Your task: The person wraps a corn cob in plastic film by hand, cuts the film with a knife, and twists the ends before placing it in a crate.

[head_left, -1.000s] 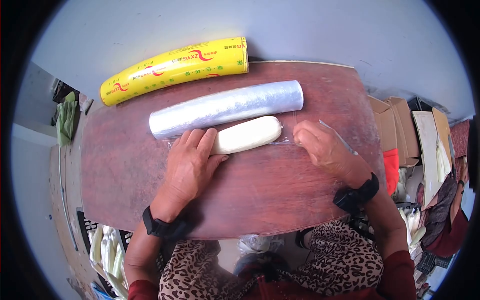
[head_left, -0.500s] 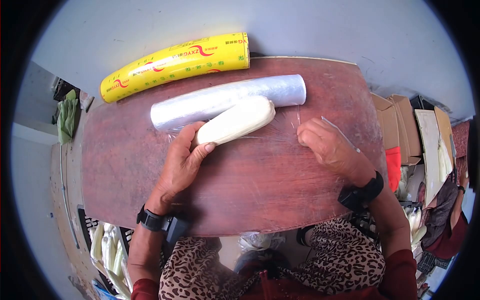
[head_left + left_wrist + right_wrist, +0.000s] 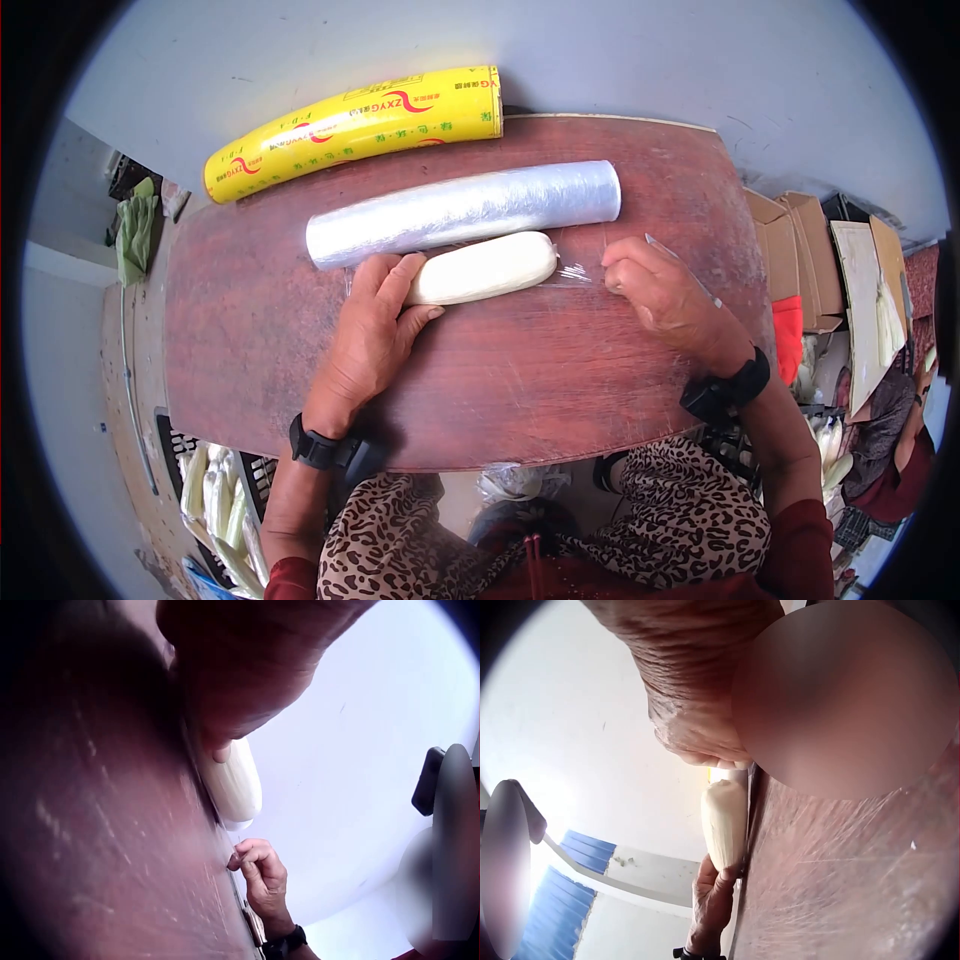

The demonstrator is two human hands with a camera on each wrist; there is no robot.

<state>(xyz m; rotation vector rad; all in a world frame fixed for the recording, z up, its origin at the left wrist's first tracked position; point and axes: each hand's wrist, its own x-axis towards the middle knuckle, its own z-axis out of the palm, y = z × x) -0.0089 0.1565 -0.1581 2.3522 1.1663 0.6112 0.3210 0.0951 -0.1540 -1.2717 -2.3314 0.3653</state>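
- A green bag (image 3: 136, 245) is hanging at the far left, beside the wall.
- A black crate (image 3: 180, 430) is standing below the table's left side, holding several pale ears.
- A yellow roll (image 3: 350, 135) with red and green print is lying along the far left edge of the brown table (image 3: 520, 380).
- The left hand (image 3: 365, 340) is gripping the left end of an ear of corn, its thumb pressing the near side and its fingers wrapping the far side.
- A roll of clear wrap (image 3: 465, 212) is lying slantwise on the table, just beyond the corn.
- The ear of corn (image 3: 485, 268) is lying level and low over the middle of the table, its free end pointing toward the right hand.
- Clear film (image 3: 572, 273) is shining between the corn's tip and the right hand.
- The right hand (image 3: 665, 300) is curling its fingers together, pinching the film's edge well apart from the corn.
- A thin pale strip (image 3: 710, 294) is showing along that hand's back.
- Cardboard boxes (image 3: 805, 250) are standing beyond the table's right side, above something red (image 3: 787, 340).
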